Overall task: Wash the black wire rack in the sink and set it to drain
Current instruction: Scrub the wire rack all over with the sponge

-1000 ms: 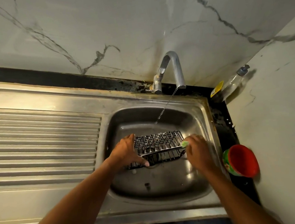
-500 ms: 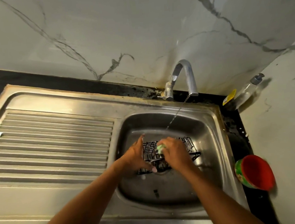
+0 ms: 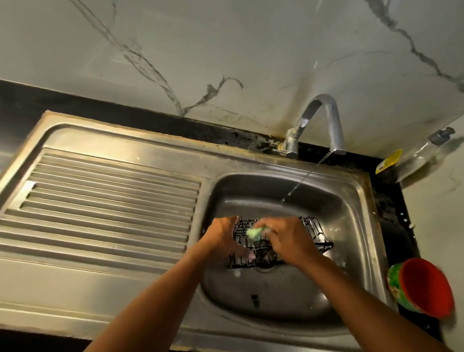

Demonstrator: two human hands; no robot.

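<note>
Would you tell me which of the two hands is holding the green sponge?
The right hand, gripping the sponge over the rack; the left hand holds the rack's left end instead.

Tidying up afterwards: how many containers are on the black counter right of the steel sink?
2: a clear plastic bottle with a yellow label in the back corner, and a green cup with a red inside near the front. More may lie outside the frame.

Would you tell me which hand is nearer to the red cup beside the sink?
Right. The right hand, holding a green sponge over the wire rack, lies left of the red cup; the left hand grips the rack's left end, farther away.
</note>
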